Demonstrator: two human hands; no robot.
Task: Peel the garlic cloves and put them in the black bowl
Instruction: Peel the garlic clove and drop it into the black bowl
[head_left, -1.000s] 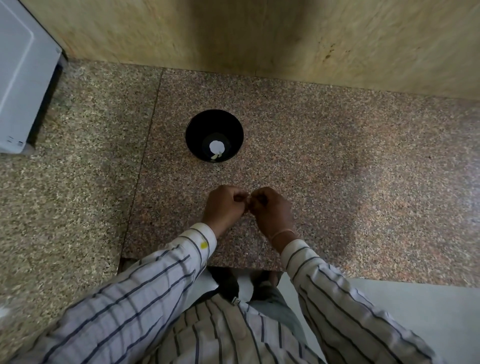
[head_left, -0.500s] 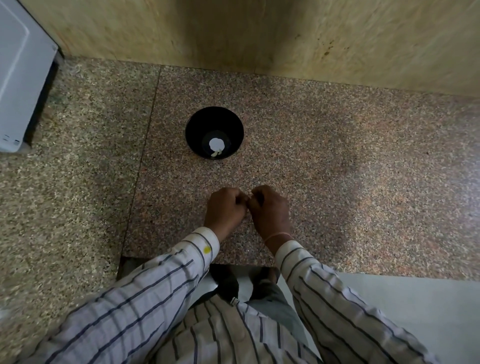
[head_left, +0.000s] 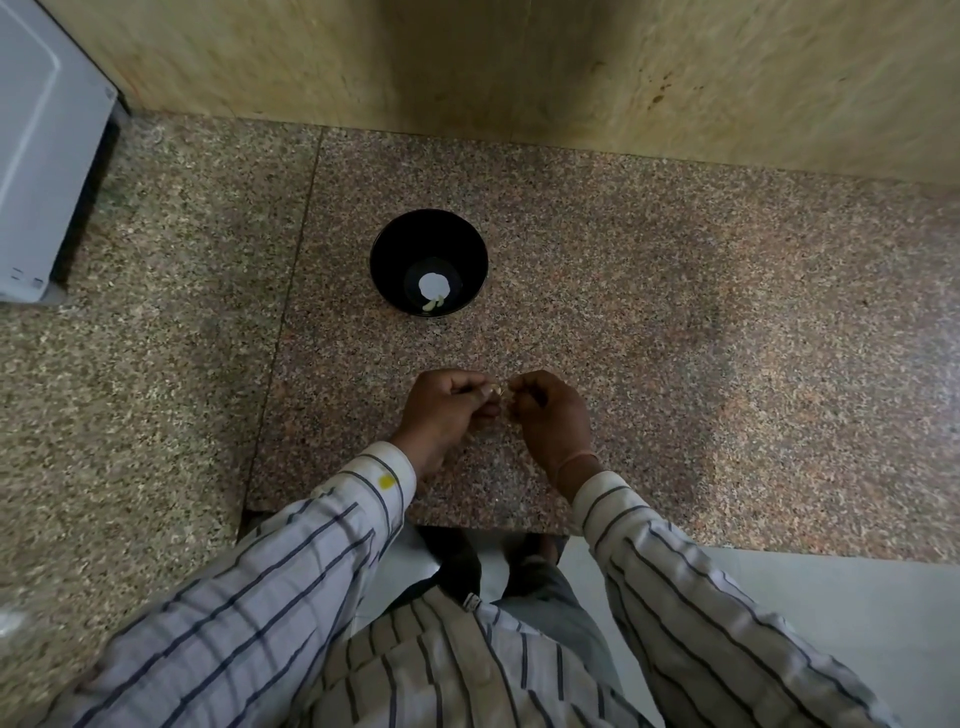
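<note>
Head view: fingertips (head_left: 485, 393) of both hands are curled and pinched on a small pale garlic clove (head_left: 500, 388), mostly hidden. Left hand (head_left: 447, 410) and right hand (head_left: 550, 415) are held close together over the granite counter (head_left: 675, 364), near its front edge. Black bowl (head_left: 389, 249) is set beyond the hands, well apart; a pale peeled clove (head_left: 434, 305) is seen at its bottom. Striped sleeves (head_left: 311, 561) are seen below. White appliance (head_left: 31, 156) is placed far left.
</note>
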